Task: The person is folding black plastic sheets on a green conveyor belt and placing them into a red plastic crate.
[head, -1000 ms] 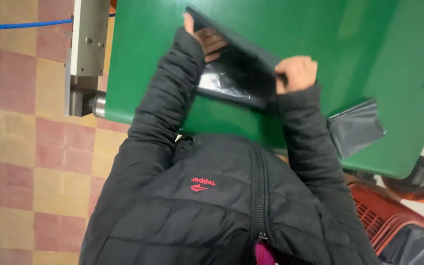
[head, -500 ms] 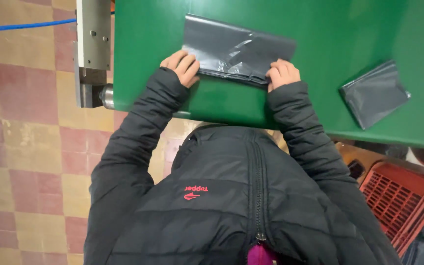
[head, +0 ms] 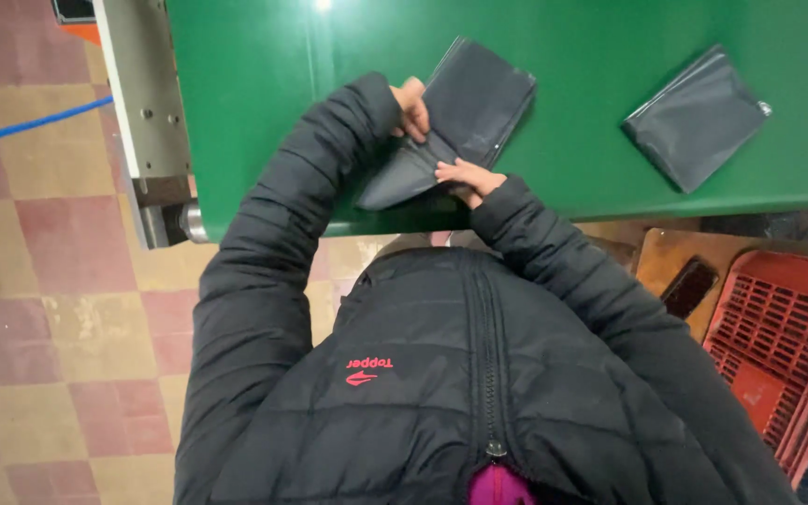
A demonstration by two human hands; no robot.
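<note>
Folding in hand, partly done. Lying on green desk (head: 264,75), near its front edge: dark grey plastic bag (head: 465,117), upper part flat, lower part turned over into a slanting flap.
Pinching the fold line at the bag's left side: left hand (head: 413,108), fingers closed on the plastic.
Pressing down on the flap's lower edge: right hand (head: 468,178), fingers narrow, touching the bag.
Resting well apart to the right, already folded flat: second grey bag (head: 699,117).
Remaining, by judgement: flattening and closing this fold.
Standing below the desk edge: red crate (head: 778,337).
</note>
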